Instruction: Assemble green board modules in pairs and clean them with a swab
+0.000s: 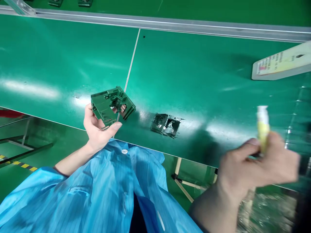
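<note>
A dark green plastic housing point(102, 105) with ribs and cut-outs inside is tilted above the near edge of the green table point(206, 81). My left hand point(98, 131) grips it from below, thumb at its lower edge. Off to the right, my right hand point(257, 165) is closed around a small yellow tube point(263, 124) with a whitish tip pointing up. Motion blurs this hand and the tube, so its exact kind is unclear. Between the hands, a second dark green plastic part point(165, 125) with openings lies on the table near its front edge.
A pale bin point(279, 64) with a printed label stands at the right. A metal rail point(155, 21) runs along the back, with dark green parts point(85, 2) beyond it. Clear plastic bags point(269, 210) lie low at the right. A pipe frame point(184, 184) stands below the table.
</note>
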Motion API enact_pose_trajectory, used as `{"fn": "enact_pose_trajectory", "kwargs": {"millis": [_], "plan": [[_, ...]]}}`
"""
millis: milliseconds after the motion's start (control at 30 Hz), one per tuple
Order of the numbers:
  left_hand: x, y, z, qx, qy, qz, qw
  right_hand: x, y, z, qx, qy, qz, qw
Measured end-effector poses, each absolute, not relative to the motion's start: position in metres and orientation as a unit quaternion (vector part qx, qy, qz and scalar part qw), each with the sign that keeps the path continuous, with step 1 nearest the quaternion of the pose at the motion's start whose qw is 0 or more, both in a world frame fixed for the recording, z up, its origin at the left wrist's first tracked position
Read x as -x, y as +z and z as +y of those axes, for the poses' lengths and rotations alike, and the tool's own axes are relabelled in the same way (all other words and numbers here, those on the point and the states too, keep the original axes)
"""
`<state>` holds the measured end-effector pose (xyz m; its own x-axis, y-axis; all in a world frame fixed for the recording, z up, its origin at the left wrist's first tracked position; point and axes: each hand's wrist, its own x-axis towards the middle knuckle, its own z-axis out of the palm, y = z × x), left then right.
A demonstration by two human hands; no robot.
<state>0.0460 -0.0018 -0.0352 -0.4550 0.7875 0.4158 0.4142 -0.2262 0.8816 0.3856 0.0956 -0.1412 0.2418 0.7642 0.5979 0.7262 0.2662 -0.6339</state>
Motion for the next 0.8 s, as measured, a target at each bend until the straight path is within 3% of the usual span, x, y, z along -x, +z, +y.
{"fn": "enact_pose_trajectory", "kwargs": {"millis": [100, 200, 467, 567, 667, 800], "plan": [[-0.047, -0.037, -0.004, -0.522, 0.606, 0.568, 0.196, -0.39, -0.164, 0.09, 0.629, -0.099, -0.642, 0.427], [-0.046, -0.04, -0.005, -0.537, 0.608, 0.543, 0.218, -0.368, -0.145, 0.064, 0.624, -0.082, -0.667, 0.399], [-0.044, -0.039, -0.007, -0.585, 0.559, 0.572, 0.133, -0.316, -0.061, 0.039, 0.528, 0.05, -0.669, 0.521], [-0.051, -0.034, -0.001, -0.638, 0.557, 0.525, 0.086, -0.288, -0.04, 0.019, 0.417, 0.176, -0.7, 0.552], [-0.06, -0.03, 0.003, -0.656, 0.56, 0.505, 0.031, -0.25, -0.024, -0.006, 0.258, 0.309, -0.763, 0.506], [-0.066, -0.029, -0.001, -0.657, 0.543, 0.522, 0.025, -0.214, -0.018, -0.02, 0.276, 0.366, -0.782, 0.423]]}}
